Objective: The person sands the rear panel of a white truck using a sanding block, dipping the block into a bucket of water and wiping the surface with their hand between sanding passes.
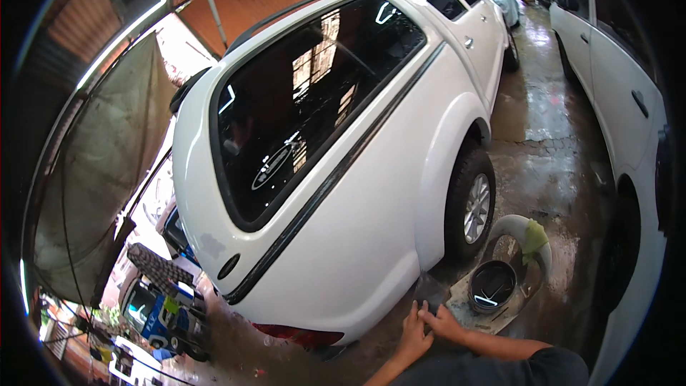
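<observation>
Head camera looks down, close beside a white truck (343, 171).

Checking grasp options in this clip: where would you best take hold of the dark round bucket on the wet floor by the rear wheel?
Probably by the rim of the bucket, reaching from above. It stands upright with its mouth open and unobstructed on the near side. A green cloth sits just behind it, so the near edge, toward the right hand, looks the easier approach. No handle is discernible.
</observation>
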